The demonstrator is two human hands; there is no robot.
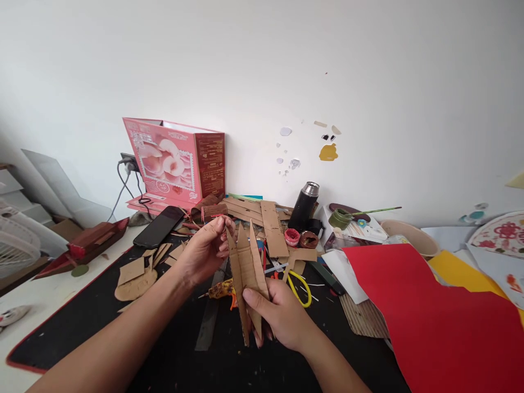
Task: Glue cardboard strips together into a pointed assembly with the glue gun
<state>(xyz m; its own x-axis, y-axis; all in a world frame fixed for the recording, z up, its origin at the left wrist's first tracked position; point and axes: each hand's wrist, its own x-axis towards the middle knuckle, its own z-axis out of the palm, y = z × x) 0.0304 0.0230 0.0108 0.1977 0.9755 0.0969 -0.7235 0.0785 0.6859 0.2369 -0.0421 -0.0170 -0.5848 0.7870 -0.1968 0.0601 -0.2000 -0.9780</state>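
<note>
My right hand grips a boat-shaped cardboard piece near its lower end, thumb on the inside. Two long cardboard strips stand up along the sides of its pointed base. At the upper tip of the left strip is my left hand, thumb and fingers pinched together; whatever is between them is too small to make out. Behind the cardboard lies a stained yellow glue gun with an orange trigger. A dark flat ruler rests on the black mat below.
Cardboard scraps and a phone lie left. Behind are a pink box, a black thermos and paint jars. Yellow-handled scissors, a green cutter and red paper sit right.
</note>
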